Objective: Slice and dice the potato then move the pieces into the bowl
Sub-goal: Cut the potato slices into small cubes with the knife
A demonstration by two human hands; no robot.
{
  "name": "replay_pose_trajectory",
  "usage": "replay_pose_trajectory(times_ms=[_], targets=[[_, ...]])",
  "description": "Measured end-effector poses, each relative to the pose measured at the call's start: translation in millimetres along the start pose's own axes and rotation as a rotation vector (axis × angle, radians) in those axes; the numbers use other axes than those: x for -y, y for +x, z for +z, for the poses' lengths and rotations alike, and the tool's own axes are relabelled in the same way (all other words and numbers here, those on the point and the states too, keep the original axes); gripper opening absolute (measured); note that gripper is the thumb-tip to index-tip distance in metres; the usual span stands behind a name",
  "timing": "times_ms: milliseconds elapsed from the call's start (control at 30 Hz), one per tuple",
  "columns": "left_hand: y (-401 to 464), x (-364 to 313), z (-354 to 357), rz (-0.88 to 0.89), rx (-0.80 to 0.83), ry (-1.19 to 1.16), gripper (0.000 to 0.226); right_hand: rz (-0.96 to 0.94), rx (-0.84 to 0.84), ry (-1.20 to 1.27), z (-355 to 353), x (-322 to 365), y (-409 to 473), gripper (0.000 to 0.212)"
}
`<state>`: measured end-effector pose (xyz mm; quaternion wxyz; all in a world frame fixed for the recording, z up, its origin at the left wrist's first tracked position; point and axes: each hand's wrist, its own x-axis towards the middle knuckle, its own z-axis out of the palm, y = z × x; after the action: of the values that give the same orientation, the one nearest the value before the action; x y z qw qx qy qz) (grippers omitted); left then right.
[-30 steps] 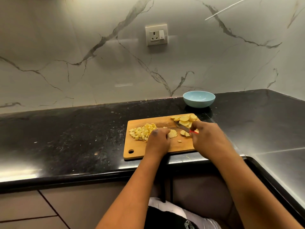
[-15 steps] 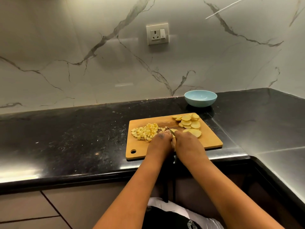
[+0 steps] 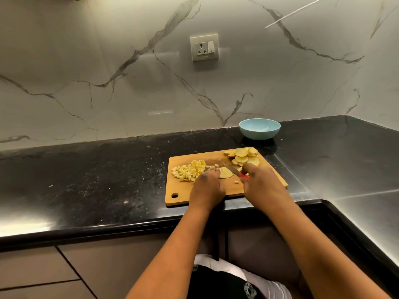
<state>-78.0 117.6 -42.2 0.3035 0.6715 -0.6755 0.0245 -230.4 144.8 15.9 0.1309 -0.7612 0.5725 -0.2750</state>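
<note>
- Fingers of our left hand (image 3: pixel 207 188) curl down onto the potato slice (image 3: pixel 226 172) in the middle of the cutting board (image 3: pixel 216 192), pinning it flat from its left edge.
- Our right hand (image 3: pixel 264 184) grips the red-handled knife (image 3: pixel 234 170), fist closed round the handle, blade angling up and to the left across that slice.
- So the slice sits between our two hands, just right of the left fingertips and just left of the knife hand; the blade's long axis runs diagonally over it, tip toward the diced pile (image 3: pixel 190 171).
- That pile lies on the left part of the board, close beside our left knuckles; one stray cube rests just below the slice.
- Uncut round slices (image 3: pixel 244 157) wait stacked at the board's far right corner, nearer our knife hand.
- Beyond them, off the board on the black counter (image 3: pixel 108 180), stands the blue bowl (image 3: pixel 259 129), no potato pieces visible in it yet, so we judge dicing is about halfway.
- Next cut, we reckon, needs the blade kept clear of those left fingertips.
</note>
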Motion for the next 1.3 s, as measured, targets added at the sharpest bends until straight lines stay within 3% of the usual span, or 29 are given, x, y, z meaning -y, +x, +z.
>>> replay_pose_trajectory(times_ms=[367,733,933,1300], targets=[[-1.7,6.1,7.0,-0.028,-0.007,0.006,0.027,-0.038,0.085,-0.039,35.4,4.9,8.1,0.017],[-6.5,3.3,3.4,-0.016,0.010,-0.017,0.030,0.120,0.415,-0.332,-25.3,17.8,-3.0,0.036],[-11.5,0.0,-6.2,-0.033,-0.072,-0.091,0.032,0.027,0.034,0.003,2.7,1.9,-12.7,0.008],[-6.2,4.8,-0.1,-0.081,0.013,-0.047,0.030,-0.068,0.094,-0.084,36.7,7.2,-0.6,0.016]])
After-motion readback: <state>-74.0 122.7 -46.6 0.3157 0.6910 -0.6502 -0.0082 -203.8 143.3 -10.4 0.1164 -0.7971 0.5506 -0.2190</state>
